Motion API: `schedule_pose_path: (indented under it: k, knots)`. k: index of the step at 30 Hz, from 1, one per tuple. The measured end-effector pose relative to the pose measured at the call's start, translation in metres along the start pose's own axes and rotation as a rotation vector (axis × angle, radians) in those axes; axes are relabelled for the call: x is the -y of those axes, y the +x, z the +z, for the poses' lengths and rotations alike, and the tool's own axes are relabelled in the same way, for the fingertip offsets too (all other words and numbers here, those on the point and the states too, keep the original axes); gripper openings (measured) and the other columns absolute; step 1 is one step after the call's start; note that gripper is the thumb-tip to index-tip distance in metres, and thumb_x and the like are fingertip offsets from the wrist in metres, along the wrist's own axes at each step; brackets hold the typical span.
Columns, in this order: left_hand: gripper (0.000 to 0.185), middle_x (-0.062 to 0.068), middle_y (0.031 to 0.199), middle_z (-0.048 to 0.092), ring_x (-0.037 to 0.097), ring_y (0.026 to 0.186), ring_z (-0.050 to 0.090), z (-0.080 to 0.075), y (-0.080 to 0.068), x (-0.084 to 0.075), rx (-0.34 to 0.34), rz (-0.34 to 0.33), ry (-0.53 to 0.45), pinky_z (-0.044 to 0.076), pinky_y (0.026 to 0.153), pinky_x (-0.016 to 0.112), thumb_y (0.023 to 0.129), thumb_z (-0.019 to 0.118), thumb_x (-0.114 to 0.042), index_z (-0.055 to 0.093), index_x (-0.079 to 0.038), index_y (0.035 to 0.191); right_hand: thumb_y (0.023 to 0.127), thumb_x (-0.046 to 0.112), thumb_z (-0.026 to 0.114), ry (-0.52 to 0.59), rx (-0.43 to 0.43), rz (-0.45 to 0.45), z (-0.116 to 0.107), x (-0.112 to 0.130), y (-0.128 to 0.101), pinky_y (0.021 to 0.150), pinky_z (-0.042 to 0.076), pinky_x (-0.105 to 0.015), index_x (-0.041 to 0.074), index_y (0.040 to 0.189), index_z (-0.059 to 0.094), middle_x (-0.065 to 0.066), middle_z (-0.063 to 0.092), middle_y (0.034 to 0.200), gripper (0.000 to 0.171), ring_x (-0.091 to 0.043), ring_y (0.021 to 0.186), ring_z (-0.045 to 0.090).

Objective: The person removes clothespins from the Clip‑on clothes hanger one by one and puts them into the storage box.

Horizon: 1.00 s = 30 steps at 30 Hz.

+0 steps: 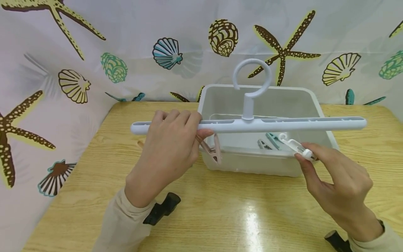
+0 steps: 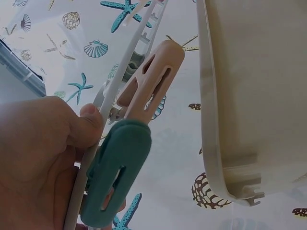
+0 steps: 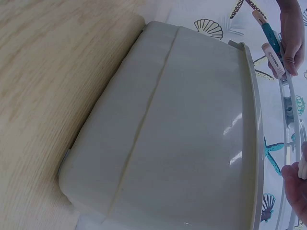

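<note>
My left hand grips the bar of a pale hanger left of its hook, holding it up over the bin. On the bar by that hand hangs a pink clothespin. The left wrist view shows a green clothespin right at the fingers, beside the pink one. My right hand pinches a white clothespin between thumb and forefinger, below the bar's right half. Its free end points up and left toward the bar.
A whitish plastic bin stands on the wooden table beneath the hanger. Inside it lie a teal clothespin and a grey clothespin. A white curtain printed with shells and starfish hangs behind.
</note>
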State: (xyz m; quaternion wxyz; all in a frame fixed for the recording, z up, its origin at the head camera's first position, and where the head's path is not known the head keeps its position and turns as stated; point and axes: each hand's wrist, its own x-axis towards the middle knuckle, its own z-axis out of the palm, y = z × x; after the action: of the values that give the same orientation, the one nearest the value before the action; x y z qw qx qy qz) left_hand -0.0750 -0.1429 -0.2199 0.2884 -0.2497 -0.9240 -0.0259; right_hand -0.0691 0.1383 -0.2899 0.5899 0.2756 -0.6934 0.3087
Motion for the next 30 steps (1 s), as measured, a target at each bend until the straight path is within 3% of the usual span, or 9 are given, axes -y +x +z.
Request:
schedule_pose_path:
  k: [7, 15, 20, 23, 26, 30]
  knots:
    - [0.028, 0.007, 0.071, 0.057, 0.029, 0.07, 0.057, 0.001, 0.001, -0.001, 0.012, 0.006, -0.008, 0.038, 0.065, 0.04, 0.097, 0.056, -0.028, 0.055, -0.004, 0.082, 0.091, 0.036, 0.066, -0.017, -0.006, 0.002, -0.003, 0.001, 0.003, 0.082, 0.045, -0.011, -0.002, 0.083, 0.07, -0.018, 0.068, 0.069, 0.04, -0.035, 0.052, 0.059]
    - [0.022, 0.008, 0.074, 0.059, 0.03, 0.072, 0.059, 0.003, 0.0, -0.001, 0.027, 0.015, 0.017, 0.038, 0.066, 0.04, 0.096, 0.058, -0.023, 0.057, -0.004, 0.084, 0.09, 0.033, 0.069, -0.004, -0.014, 0.012, -0.008, 0.002, 0.006, 0.081, 0.044, -0.011, -0.003, 0.085, 0.072, -0.018, 0.07, 0.074, 0.036, -0.036, 0.055, 0.061]
    - [0.018, 0.009, 0.074, 0.06, 0.03, 0.073, 0.059, 0.004, 0.0, 0.0, 0.041, 0.011, 0.014, 0.038, 0.066, 0.04, 0.094, 0.059, -0.019, 0.057, -0.004, 0.084, 0.088, 0.034, 0.07, -0.044, -0.054, 0.0, -0.007, 0.002, 0.016, 0.064, 0.043, -0.018, -0.001, 0.084, 0.073, -0.016, 0.07, 0.071, 0.035, -0.034, 0.05, 0.057]
    - [0.024, 0.008, 0.072, 0.058, 0.029, 0.071, 0.058, 0.006, 0.0, -0.001, 0.035, 0.015, 0.013, 0.038, 0.065, 0.04, 0.096, 0.058, -0.024, 0.057, -0.004, 0.083, 0.088, 0.033, 0.07, -0.062, -0.071, -0.001, -0.008, 0.0, 0.026, 0.066, 0.045, -0.018, -0.002, 0.083, 0.073, -0.018, 0.07, 0.072, 0.035, -0.037, 0.051, 0.057]
    - [0.033, 0.007, 0.069, 0.057, 0.029, 0.069, 0.057, 0.008, 0.001, -0.001, 0.018, 0.023, 0.015, 0.038, 0.065, 0.04, 0.098, 0.055, -0.033, 0.056, -0.005, 0.081, 0.087, 0.029, 0.071, -0.051, -0.081, 0.005, -0.008, -0.002, 0.034, 0.077, 0.045, -0.014, -0.004, 0.084, 0.072, -0.02, 0.069, 0.074, 0.033, -0.04, 0.053, 0.057]
    - [0.033, 0.006, 0.069, 0.056, 0.028, 0.069, 0.057, 0.009, 0.001, -0.001, 0.027, 0.019, 0.012, 0.039, 0.066, 0.04, 0.098, 0.055, -0.034, 0.056, -0.005, 0.081, 0.086, 0.025, 0.072, -0.026, -0.055, 0.011, -0.008, -0.006, 0.043, 0.083, 0.045, -0.014, -0.006, 0.086, 0.071, -0.022, 0.07, 0.078, 0.031, -0.041, 0.057, 0.058]
